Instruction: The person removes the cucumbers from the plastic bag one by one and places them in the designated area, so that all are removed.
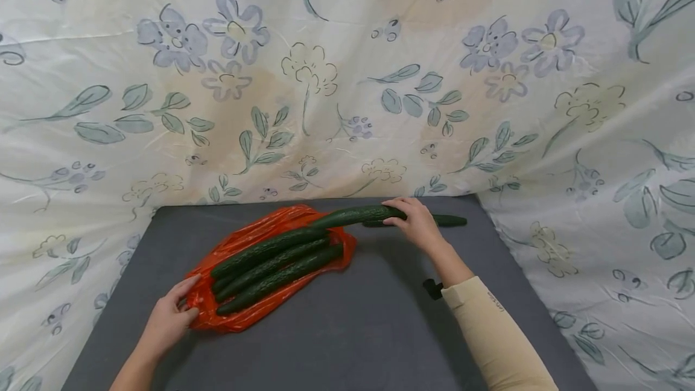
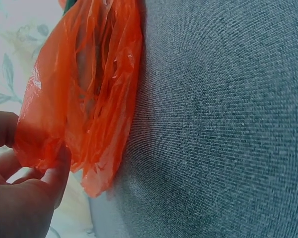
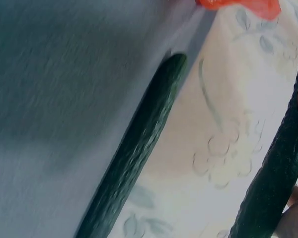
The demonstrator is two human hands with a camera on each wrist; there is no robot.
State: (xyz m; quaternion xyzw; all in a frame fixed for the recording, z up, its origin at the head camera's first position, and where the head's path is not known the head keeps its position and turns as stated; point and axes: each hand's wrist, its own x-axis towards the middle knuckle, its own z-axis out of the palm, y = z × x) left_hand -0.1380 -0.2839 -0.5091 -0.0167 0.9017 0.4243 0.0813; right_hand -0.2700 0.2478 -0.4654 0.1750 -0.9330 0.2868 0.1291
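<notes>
An orange-red plastic bag (image 1: 247, 318) lies spread on the table, and three dark green cucumbers (image 1: 282, 279) lie side by side on it. At its near left end my left hand (image 1: 167, 321) pinches the thin plastic between thumb and fingers; the left wrist view shows the crumpled bag edge (image 2: 44, 144) held there. My right hand (image 1: 417, 222) grips another cucumber (image 1: 353, 216) by its right part, raised over the table, its left end overlapping the bag's far edge. Behind and below it, one more cucumber (image 1: 452, 221) rests on the table, seen lengthwise in the right wrist view.
The dark grey table (image 1: 369, 330) has its far edge close against a hanging floral cloth (image 1: 347, 107), which also borders the right and left sides. A small black object (image 1: 432, 289) shows at my right sleeve cuff.
</notes>
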